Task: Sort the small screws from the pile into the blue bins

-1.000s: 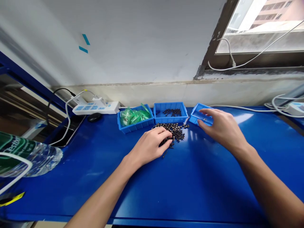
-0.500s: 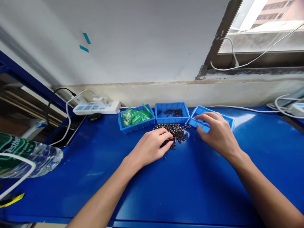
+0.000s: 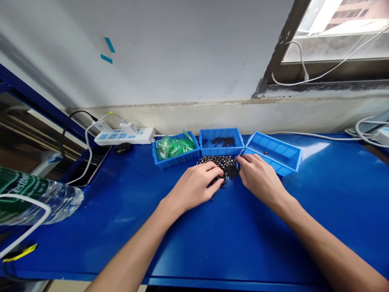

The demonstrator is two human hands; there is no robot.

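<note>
Blue tabletop (image 3: 194, 243) bears dark screws (image 3: 223, 161) at the left grip (image 3: 196, 182), slightly parted, and by the right grip (image 3: 263, 177), closure unclear

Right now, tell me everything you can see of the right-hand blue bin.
The right-hand blue bin is a shallow rectangular tray, plastic by its look, with ribbed walls. It sits open side up on the blue table, turned at an angle beside the middle bin; whether their corners touch is unclear. One small dark piece shows inside, too small to identify. The right hand hides part of its near wall; whether it touches the bin cannot be told.
</note>
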